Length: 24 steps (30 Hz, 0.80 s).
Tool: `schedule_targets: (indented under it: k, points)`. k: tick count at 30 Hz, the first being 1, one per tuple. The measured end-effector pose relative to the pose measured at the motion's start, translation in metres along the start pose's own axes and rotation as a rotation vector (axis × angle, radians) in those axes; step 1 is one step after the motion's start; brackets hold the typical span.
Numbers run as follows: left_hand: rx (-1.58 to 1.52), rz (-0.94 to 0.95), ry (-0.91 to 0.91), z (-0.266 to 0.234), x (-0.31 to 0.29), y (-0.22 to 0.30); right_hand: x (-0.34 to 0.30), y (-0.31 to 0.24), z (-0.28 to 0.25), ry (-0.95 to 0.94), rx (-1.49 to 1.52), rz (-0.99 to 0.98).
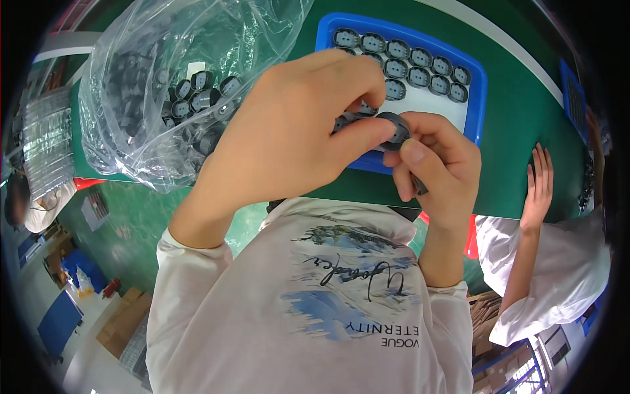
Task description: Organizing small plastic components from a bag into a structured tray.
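In front of my chest, both hands meet at a dark grey, rounded plastic part [396,133]. My left hand [295,125] is closed, its thumb pressing on the part's left side. My right hand [443,161] pinches the same part from the right between thumb and fingers. A second small dark piece [419,185] sticks out below the right hand's curled fingers; its kind is hard to make out. Just beyond the hands, a blue-rimmed tray [481,98] holds rows of similar rounded grey parts [418,77]. My left hand hides the tray's near left portion.
On the left of the green table [518,85] lies a large clear plastic bag [151,154] with many loose dark parts [200,98] in it. Another person's hand [539,184] rests on the table at right. A blue tray [573,98] stands at the far right.
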State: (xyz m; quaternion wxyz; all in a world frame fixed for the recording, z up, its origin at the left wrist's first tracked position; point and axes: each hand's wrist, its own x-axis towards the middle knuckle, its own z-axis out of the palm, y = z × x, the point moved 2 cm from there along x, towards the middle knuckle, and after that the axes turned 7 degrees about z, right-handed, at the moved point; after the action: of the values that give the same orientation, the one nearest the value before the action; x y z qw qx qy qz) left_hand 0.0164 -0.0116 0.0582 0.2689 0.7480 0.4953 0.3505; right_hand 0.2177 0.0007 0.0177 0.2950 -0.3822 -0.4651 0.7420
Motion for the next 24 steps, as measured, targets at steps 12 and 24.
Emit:
schedule_targets:
  k: [12, 24]
  points:
    - [-0.929, -0.471, -0.062, 0.019, -0.012, -0.016, 0.005, -0.002, 0.005, -0.021, 0.018, 0.031]
    - [-0.879, -0.381, -0.138, 0.018, -0.005, -0.013, 0.008, -0.005, 0.006, -0.009, 0.144, -0.042]
